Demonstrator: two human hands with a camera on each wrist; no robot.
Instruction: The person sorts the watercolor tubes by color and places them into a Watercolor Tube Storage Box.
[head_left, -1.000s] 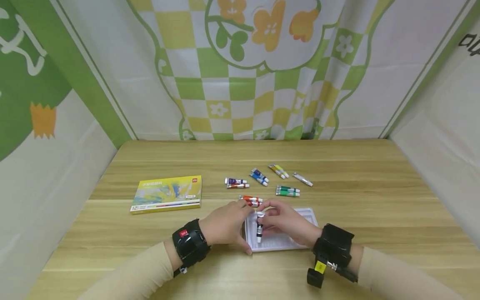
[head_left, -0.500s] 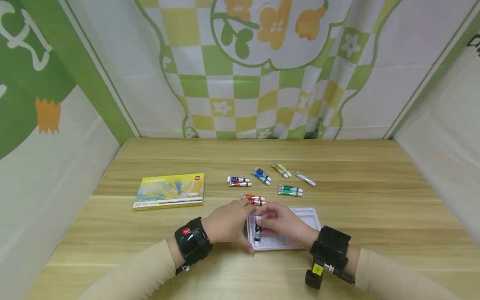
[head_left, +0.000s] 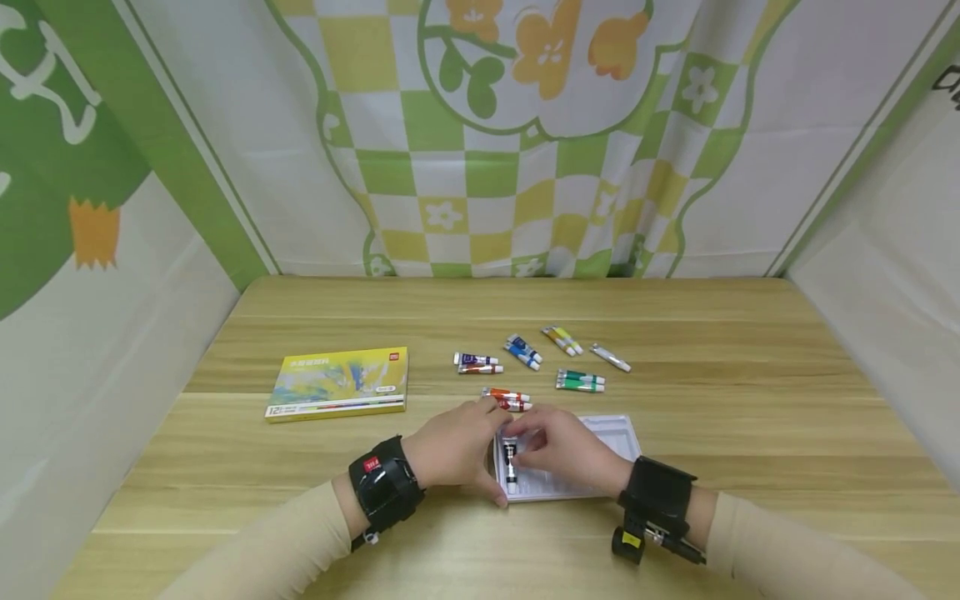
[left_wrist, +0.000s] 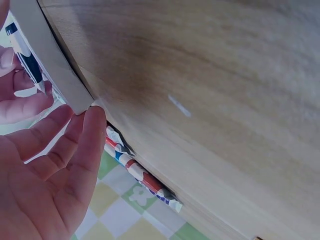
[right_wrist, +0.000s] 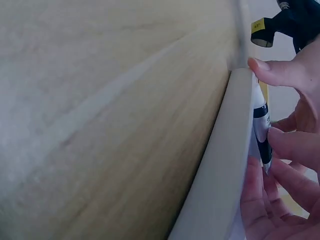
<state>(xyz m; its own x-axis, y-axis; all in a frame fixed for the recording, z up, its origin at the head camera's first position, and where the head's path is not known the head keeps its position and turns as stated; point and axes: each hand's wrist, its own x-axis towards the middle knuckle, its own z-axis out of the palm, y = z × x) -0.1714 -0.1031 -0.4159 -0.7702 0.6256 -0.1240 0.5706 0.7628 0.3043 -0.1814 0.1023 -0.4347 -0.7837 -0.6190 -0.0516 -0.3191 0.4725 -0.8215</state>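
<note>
A white plastic tray [head_left: 621,435] lies near the table's front. My left hand [head_left: 456,443] grips its left end, thumb at the near corner and fingertips at the far one. Inside the tray's left end is a black paint tube [head_left: 511,463], its white cap towards me. My right hand [head_left: 568,450] reaches over the tray and holds this tube, thumb beside its body and fingers at the crimped end. The right wrist view shows the tube [right_wrist: 262,125] just behind the tray's wall [right_wrist: 220,150], with right-hand fingertips on it.
Just beyond the tray lie red and orange paint tubes [head_left: 507,400]. Further back are purple and brown tubes [head_left: 478,364], blue ones [head_left: 522,352], yellow ones [head_left: 562,340], green ones [head_left: 581,381] and a silvery-white one [head_left: 611,357]. A yellow paint box [head_left: 337,383] lies on the left.
The black tube has moved down and slightly left with my right hand, from above the tray into its left end. My left hand stays on the tray.
</note>
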